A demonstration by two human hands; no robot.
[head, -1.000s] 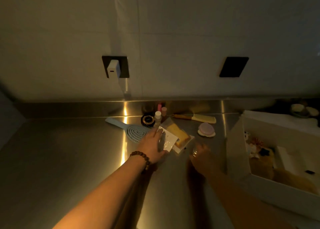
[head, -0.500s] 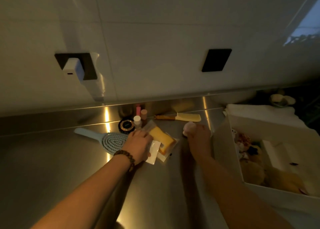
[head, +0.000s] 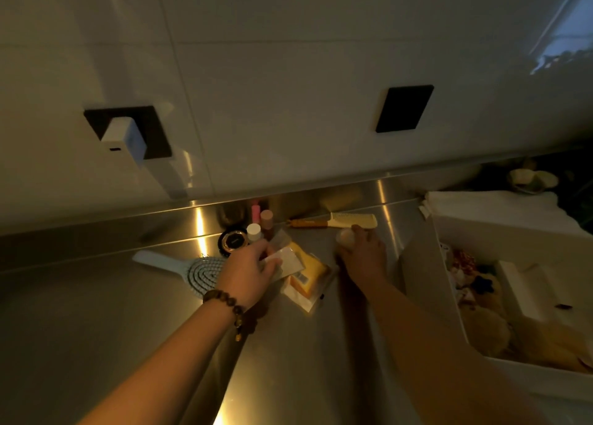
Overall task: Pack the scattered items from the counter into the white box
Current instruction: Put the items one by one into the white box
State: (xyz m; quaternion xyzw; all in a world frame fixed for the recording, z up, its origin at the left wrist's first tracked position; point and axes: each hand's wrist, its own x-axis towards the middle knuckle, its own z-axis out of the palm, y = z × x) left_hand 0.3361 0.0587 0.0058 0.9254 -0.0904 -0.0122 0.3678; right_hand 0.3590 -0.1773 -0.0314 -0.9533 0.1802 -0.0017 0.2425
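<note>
The scene is dim. My left hand grips a small white packet that lies over a yellow packaged item on the steel counter. My right hand is closed over a pale round puff, mostly hidden by the fingers. A light blue hairbrush lies left of my left hand. Behind are a round black compact, small bottles and a yellow comb. The white box stands open at the right with several items inside.
The steel counter meets a low steel upstand and a white tiled wall. A white charger sits in a black socket; a second black plate is further right. Dark clutter lies behind the box.
My right hand moved forward from the counter's middle onto the round puff and closed over it. My left hand stayed on the white packet. The camera swung right.
</note>
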